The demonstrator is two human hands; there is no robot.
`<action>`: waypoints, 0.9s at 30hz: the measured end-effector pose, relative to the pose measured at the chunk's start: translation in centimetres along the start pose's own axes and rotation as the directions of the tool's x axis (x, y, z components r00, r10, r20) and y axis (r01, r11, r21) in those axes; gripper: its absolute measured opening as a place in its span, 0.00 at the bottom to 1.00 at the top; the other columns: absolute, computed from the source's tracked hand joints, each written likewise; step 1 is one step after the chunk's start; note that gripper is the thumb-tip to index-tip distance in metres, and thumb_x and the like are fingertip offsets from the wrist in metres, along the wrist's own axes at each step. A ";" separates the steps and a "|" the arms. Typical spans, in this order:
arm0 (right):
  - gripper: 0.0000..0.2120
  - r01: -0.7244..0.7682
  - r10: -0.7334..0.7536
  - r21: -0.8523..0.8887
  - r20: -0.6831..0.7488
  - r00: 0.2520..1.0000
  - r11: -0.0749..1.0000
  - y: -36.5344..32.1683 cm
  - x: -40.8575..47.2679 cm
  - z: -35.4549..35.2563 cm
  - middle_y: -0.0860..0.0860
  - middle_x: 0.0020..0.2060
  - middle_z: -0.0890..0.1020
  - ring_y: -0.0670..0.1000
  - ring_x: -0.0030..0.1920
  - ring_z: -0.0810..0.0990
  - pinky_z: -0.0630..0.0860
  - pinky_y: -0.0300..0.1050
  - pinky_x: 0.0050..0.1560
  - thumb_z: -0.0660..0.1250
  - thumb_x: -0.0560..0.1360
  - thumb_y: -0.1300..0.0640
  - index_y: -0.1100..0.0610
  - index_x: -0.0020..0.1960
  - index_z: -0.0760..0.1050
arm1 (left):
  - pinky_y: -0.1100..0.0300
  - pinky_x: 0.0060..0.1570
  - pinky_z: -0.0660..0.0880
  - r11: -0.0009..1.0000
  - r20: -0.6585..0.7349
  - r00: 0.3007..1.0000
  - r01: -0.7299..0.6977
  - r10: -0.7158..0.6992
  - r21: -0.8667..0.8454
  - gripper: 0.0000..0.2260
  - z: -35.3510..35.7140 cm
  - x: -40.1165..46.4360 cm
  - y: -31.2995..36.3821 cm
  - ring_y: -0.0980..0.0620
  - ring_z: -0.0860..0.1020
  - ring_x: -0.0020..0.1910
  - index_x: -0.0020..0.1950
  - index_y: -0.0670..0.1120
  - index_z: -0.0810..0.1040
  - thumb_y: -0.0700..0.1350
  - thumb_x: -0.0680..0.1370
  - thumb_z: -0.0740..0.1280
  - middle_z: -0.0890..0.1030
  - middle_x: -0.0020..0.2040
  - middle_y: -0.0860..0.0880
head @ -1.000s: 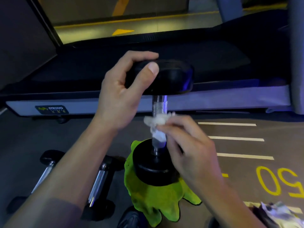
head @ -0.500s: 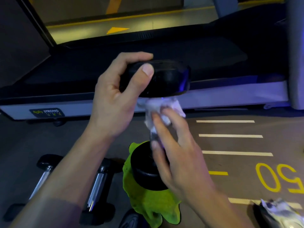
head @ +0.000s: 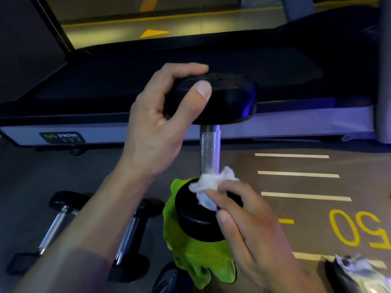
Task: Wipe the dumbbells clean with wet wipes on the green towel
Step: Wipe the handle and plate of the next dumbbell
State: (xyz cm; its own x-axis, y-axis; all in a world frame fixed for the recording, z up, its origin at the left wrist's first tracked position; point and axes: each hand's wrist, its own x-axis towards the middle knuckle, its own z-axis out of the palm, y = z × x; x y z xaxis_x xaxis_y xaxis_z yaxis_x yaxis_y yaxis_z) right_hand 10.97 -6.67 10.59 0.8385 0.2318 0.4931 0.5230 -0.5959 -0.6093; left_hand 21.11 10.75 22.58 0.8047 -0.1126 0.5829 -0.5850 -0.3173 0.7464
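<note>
Dumbbell (head: 209,157) standing upright on the towel (head: 190,250); left hand (head: 160,123) is gripping its top head while right hand (head: 249,225) is pinching the wipe (head: 209,187), now down at the handle's base after being up under the top head half a second ago. Handle pass likely finishing; lower head next. Treadmill (head: 296,127) label beyond left hand reading "STRONG"; floor (head: 317,208) right of right hand marked "50".

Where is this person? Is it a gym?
Most likely a gym. A treadmill stands just ahead, more dumbbells lie on the floor, which has painted lines and a yellow number.
</note>
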 end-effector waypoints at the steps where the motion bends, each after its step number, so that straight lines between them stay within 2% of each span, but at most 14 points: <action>1: 0.20 0.002 -0.002 -0.031 -0.007 1.000 1.000 0.0 -0.3 -0.1 0.44 0.62 0.76 0.47 0.63 0.77 0.74 0.45 0.61 0.53 0.86 0.45 0.49 0.67 0.80 | 0.64 0.53 0.72 1.000 -0.006 1.000 0.001 -0.001 -0.001 0.12 0.1 0.0 0.0 0.59 0.78 0.52 0.63 0.53 0.78 0.54 0.82 0.65 0.80 0.54 0.52; 4: 0.22 0.011 -0.014 -0.169 -0.016 1.000 0.986 -1.9 0.7 0.3 0.45 0.55 0.79 0.52 0.59 0.79 0.74 0.47 0.61 0.52 0.86 0.44 0.50 0.59 0.84 | 0.61 0.54 0.74 1.000 -0.019 1.000 0.009 -0.009 -0.018 0.12 0.4 -0.1 0.2 0.57 0.79 0.53 0.62 0.54 0.79 0.55 0.81 0.66 0.81 0.56 0.49; 7: 0.28 -0.013 0.038 -0.454 0.047 0.998 0.891 -4.6 1.9 2.1 0.48 0.52 0.80 0.56 0.55 0.79 0.72 0.49 0.58 0.49 0.85 0.39 0.53 0.58 0.84 | 0.63 0.52 0.71 1.000 -0.015 1.000 0.017 -0.018 -0.020 0.13 0.3 -0.1 0.2 0.60 0.77 0.49 0.63 0.51 0.80 0.55 0.81 0.66 0.80 0.51 0.54; 9: 0.32 -0.035 0.068 -0.494 0.050 0.996 0.869 -5.4 2.2 2.9 0.49 0.51 0.80 0.56 0.53 0.78 0.70 0.50 0.58 0.46 0.85 0.38 0.55 0.58 0.84 | 0.65 0.50 0.70 1.000 -0.017 1.000 0.025 -0.025 -0.016 0.13 0.2 0.0 0.3 0.61 0.76 0.46 0.62 0.51 0.80 0.55 0.81 0.66 0.78 0.49 0.56; 11: 0.30 -0.013 0.042 -0.435 0.058 0.997 0.900 -5.1 2.4 2.5 0.48 0.49 0.79 0.56 0.50 0.78 0.71 0.49 0.56 0.46 0.85 0.40 0.53 0.54 0.84 | 0.63 0.50 0.72 0.999 -0.047 0.998 0.031 -0.031 -0.010 0.13 0.2 0.0 0.4 0.60 0.78 0.47 0.60 0.51 0.80 0.57 0.80 0.68 0.80 0.49 0.55; 13: 0.24 0.015 0.007 -0.302 0.069 0.998 0.953 -3.8 2.3 1.3 0.45 0.48 0.78 0.52 0.50 0.77 0.73 0.46 0.56 0.50 0.86 0.43 0.50 0.51 0.84 | 0.57 0.51 0.76 0.999 -0.092 0.995 0.037 -0.035 0.016 0.16 0.3 0.0 0.7 0.56 0.81 0.50 0.56 0.53 0.79 0.62 0.76 0.72 0.82 0.52 0.52; 15: 0.19 -0.048 0.055 -0.142 0.045 0.997 0.989 -2.3 2.0 -0.1 0.40 0.50 0.77 0.45 0.51 0.78 0.74 0.41 0.54 0.54 0.85 0.46 0.48 0.51 0.84 | 0.52 0.52 0.79 0.999 -0.102 0.994 0.040 -0.037 0.026 0.17 0.2 0.1 0.8 0.53 0.82 0.52 0.55 0.54 0.79 0.63 0.74 0.74 0.83 0.53 0.51; 17: 0.19 -0.132 0.132 0.033 0.011 0.991 0.991 -1.4 1.9 -0.8 0.39 0.51 0.79 0.42 0.53 0.81 0.73 0.33 0.51 0.56 0.84 0.48 0.46 0.49 0.85 | 0.50 0.52 0.79 0.999 -0.079 0.996 0.041 -0.039 0.016 0.16 0.0 0.1 0.8 0.52 0.82 0.52 0.55 0.54 0.79 0.62 0.74 0.74 0.83 0.53 0.50; 19: 0.20 -0.194 0.198 0.170 -0.008 0.980 0.966 -1.0 1.9 -0.8 0.41 0.51 0.81 0.44 0.55 0.82 0.71 0.30 0.50 0.55 0.84 0.49 0.46 0.48 0.86 | 0.54 0.51 0.78 0.999 -0.064 0.997 0.043 -0.044 -0.015 0.15 -0.3 0.2 0.6 0.53 0.82 0.51 0.55 0.53 0.79 0.60 0.75 0.74 0.83 0.52 0.51; 22: 0.20 -0.233 0.249 0.260 -0.029 0.968 0.937 -1.2 1.9 -0.4 0.42 0.51 0.82 0.45 0.56 0.83 0.74 0.34 0.52 0.55 0.83 0.48 0.46 0.47 0.86 | 0.63 0.50 0.75 0.995 -0.025 0.998 0.050 -0.052 -0.082 0.13 -0.4 0.4 0.5 0.59 0.81 0.48 0.56 0.51 0.79 0.56 0.76 0.74 0.82 0.49 0.56; 23: 0.18 -0.201 0.213 0.211 -0.033 0.977 0.956 -1.6 1.8 -0.1 0.42 0.52 0.82 0.44 0.56 0.82 0.75 0.37 0.55 0.56 0.83 0.48 0.45 0.49 0.84 | 0.64 0.50 0.74 0.994 -0.019 0.999 0.048 -0.051 -0.099 0.13 -0.4 0.4 0.4 0.61 0.80 0.47 0.56 0.50 0.79 0.55 0.77 0.74 0.82 0.48 0.57; 24: 0.16 -0.131 0.134 0.092 -0.031 0.990 0.987 -2.3 1.6 0.2 0.42 0.52 0.82 0.44 0.55 0.82 0.76 0.41 0.56 0.57 0.83 0.47 0.46 0.51 0.83 | 0.66 0.50 0.73 0.993 -0.015 0.999 0.041 -0.043 -0.113 0.12 -0.4 0.4 0.4 0.62 0.79 0.47 0.56 0.49 0.78 0.53 0.77 0.73 0.81 0.48 0.57; 26: 0.18 0.052 -0.050 -0.188 0.016 0.999 0.981 -3.2 1.3 0.7 0.43 0.52 0.81 0.48 0.53 0.79 0.74 0.42 0.56 0.55 0.84 0.46 0.48 0.54 0.83 | 0.68 0.50 0.73 0.991 -0.007 1.000 0.017 -0.018 -0.130 0.12 -0.5 0.4 0.2 0.64 0.79 0.47 0.56 0.47 0.78 0.51 0.77 0.73 0.81 0.49 0.57; 27: 0.20 0.090 -0.083 -0.219 0.043 0.996 0.972 -3.1 1.1 0.8 0.43 0.53 0.80 0.49 0.53 0.79 0.73 0.42 0.56 0.54 0.85 0.45 0.50 0.56 0.83 | 0.68 0.50 0.72 0.991 -0.007 1.000 0.007 -0.008 -0.132 0.12 -0.6 0.3 0.1 0.64 0.78 0.48 0.56 0.47 0.77 0.51 0.77 0.72 0.81 0.50 0.56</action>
State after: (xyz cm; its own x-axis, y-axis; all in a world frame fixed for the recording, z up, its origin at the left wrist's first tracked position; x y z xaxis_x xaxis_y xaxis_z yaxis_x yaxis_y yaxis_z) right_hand 10.40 -3.93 12.58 0.7983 0.3131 0.5145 0.5503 -0.7264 -0.4118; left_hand 21.23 11.25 23.02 0.8089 -0.1032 0.5788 -0.5872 -0.1913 0.7865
